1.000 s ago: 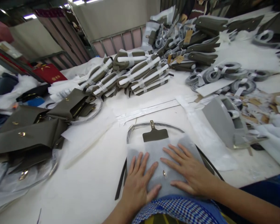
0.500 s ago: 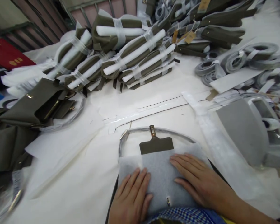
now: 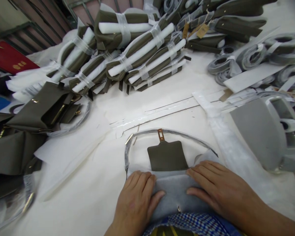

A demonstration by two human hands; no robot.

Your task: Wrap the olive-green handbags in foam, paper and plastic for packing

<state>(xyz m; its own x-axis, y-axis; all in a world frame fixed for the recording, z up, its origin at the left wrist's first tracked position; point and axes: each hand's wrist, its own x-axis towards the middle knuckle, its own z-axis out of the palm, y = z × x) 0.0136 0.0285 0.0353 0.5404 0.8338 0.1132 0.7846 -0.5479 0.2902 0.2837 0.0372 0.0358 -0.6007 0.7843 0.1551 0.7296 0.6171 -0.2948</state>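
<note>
A sheet of thin white tissue paper (image 3: 173, 188) lies over the body of a dark olive handbag in front of me, most of which is hidden. Its flap tab (image 3: 167, 155), with a metal clasp piece, extends past the paper's far edge. Beyond the tab arches a plastic-wrapped handle (image 3: 172, 131). My left hand (image 3: 139, 193) rests on the paper's left part, fingers bent at its far edge, thumb apart. On the right side, my right hand (image 3: 216, 185) presses the paper with fingers stretched and thumb spread. A small metal fitting (image 3: 179, 209) pokes through near my apron.
Strapped olive bag pieces with white foam rolls (image 3: 142, 67) pile up at the back. More olive bags (image 3: 39, 108) stand left. Coiled wrapped straps (image 3: 252, 55) and a grey panel by a clear-windowed case (image 3: 258, 131) lie right. A plastic strip (image 3: 228, 147) crosses the white table (image 3: 88, 177).
The paper's far edge has come toward me, baring more of the flap tab. My left fingers are more bent and sit slightly higher; my right hand has shifted slightly right.
</note>
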